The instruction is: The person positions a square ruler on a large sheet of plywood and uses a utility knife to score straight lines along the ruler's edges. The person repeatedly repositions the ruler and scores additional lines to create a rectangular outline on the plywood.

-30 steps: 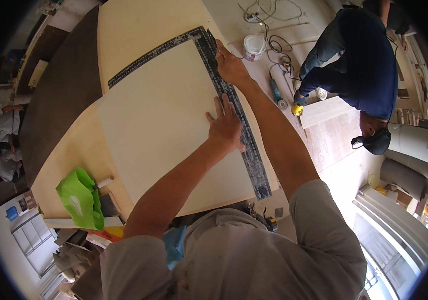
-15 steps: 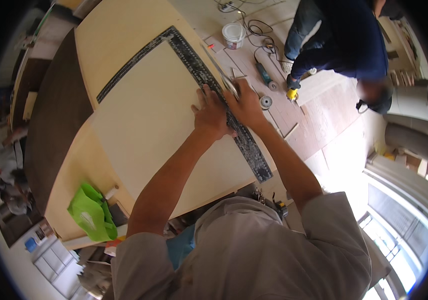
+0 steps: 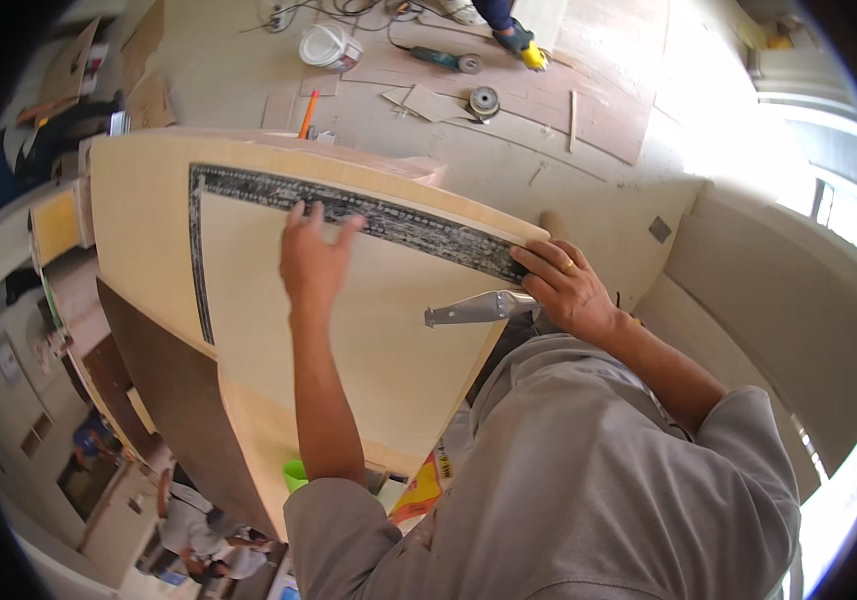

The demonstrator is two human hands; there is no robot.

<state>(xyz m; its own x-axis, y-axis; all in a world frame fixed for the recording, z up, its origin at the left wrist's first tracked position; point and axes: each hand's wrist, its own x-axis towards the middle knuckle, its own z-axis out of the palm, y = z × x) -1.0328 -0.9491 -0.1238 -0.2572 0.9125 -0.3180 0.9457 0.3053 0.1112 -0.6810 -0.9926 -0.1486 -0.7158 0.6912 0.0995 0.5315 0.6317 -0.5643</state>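
Note:
A large black L-shaped ruler [image 3: 409, 218] with worn markings lies on a pale rectangular sheet [image 3: 369, 340] atop a light plywood panel [image 3: 144, 210]. My left hand [image 3: 314, 255] has its fingers apart, fingertips on or just above the ruler's long arm and holding nothing. My right hand [image 3: 569, 290] is at that arm's right end, fingertips on it, with a silver metal cutting tool [image 3: 474, 308] in its grip, pointing left over the sheet. The tool's handle is hidden under the hand.
A dark board [image 3: 154, 345] adjoins the panel. On the floor beyond are a white bucket [image 3: 324, 50], cords, an angle grinder [image 3: 434, 57], a metal disc [image 3: 484, 103] and a co-worker's gloved hand [image 3: 515, 40] on a yellow tool. Other workers [image 3: 199, 525] are at lower left.
My view and body have turned, so the ruler's long arm now runs crosswise. My right hand has moved to its end, the tool now turned over the sheet. My left hand's fingers have spread.

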